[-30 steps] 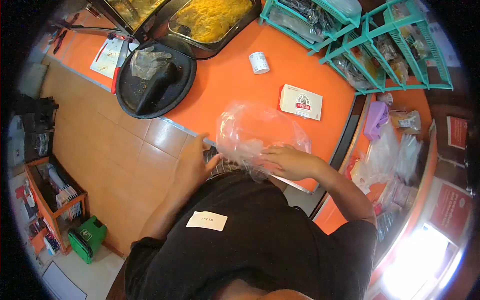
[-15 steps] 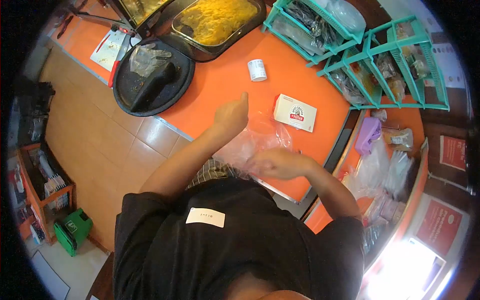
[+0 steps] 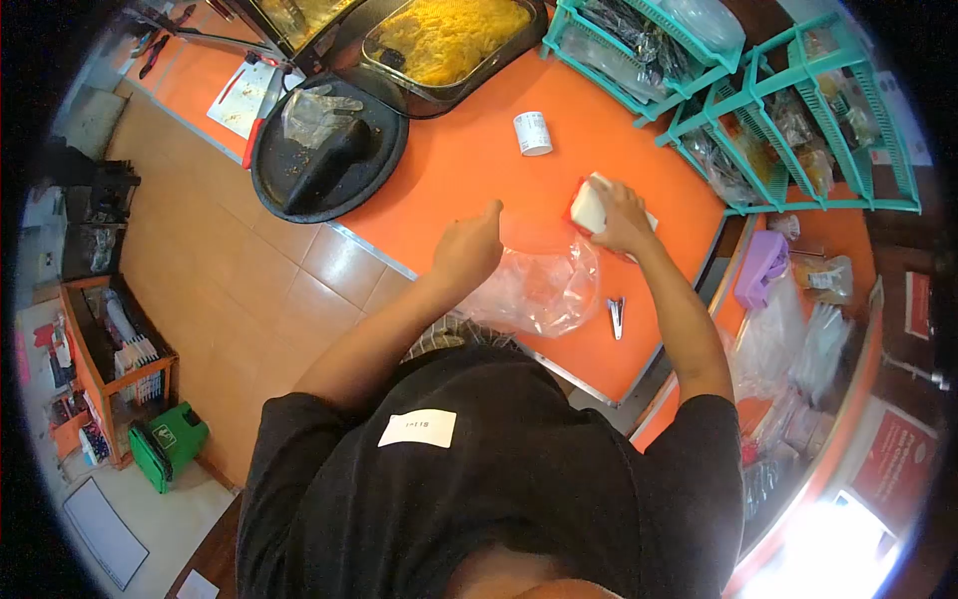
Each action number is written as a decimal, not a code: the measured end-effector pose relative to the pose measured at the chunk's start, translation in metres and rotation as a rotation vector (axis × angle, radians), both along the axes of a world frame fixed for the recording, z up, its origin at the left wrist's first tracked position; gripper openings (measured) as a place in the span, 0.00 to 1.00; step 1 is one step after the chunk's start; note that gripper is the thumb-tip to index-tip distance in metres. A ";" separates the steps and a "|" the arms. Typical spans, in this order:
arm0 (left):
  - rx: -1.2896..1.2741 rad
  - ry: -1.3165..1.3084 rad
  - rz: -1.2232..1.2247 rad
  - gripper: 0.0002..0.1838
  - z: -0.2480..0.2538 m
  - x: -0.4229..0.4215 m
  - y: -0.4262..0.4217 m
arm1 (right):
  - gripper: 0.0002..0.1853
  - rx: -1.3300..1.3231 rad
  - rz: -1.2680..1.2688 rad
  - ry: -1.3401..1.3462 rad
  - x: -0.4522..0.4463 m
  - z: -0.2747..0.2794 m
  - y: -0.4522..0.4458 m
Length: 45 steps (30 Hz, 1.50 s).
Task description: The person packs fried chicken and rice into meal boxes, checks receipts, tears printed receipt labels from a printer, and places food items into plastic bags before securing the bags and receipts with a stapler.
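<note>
My right hand (image 3: 625, 220) grips the small white and red box (image 3: 589, 208) on the orange table, fingers over its top. Closed, my left hand (image 3: 467, 248) is held at the upper left edge of a clear plastic bag (image 3: 544, 290); what its fingers hold, if anything, I cannot make out. The bag lies spread near the table's front edge. A small metal stapler-like item (image 3: 617, 317) rests right of the bag. A white paper roll (image 3: 532, 134) stands further back.
A black round tray (image 3: 379, 165) with a plastic glove (image 3: 317, 115) sits at the table's left edge. Behind it is a pan of yellow food (image 3: 449, 40). Teal racks (image 3: 758, 120) with packets stand at the back right. A purple holder (image 3: 761, 270) lies at the right.
My right hand has left the bag and taken hold of the box. My left hand moved up and inward from the bag's left side. The small metal item now shows fully.
</note>
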<state>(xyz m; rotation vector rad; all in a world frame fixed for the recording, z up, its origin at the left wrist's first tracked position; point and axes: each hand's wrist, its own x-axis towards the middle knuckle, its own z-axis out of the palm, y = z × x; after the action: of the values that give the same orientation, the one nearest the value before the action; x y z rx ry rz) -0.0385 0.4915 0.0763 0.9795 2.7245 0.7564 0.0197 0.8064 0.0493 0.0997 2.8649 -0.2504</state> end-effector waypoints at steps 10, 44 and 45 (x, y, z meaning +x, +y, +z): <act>0.730 -0.886 0.096 0.33 0.051 0.021 -0.047 | 0.57 -0.692 -0.169 0.735 0.026 0.152 -0.082; 0.846 -1.104 0.163 0.08 0.150 -0.017 -0.120 | 0.47 -0.256 0.185 0.059 -0.010 0.056 -0.287; 0.876 -1.132 0.189 0.08 0.150 -0.016 -0.120 | 0.47 -0.191 0.136 -0.026 -0.011 0.055 -0.283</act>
<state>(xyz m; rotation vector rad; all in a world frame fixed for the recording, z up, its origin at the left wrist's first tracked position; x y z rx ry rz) -0.0546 0.3713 0.2262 0.1687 1.4597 1.8662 0.0088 0.5230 0.1044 -0.1275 2.7902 -0.4887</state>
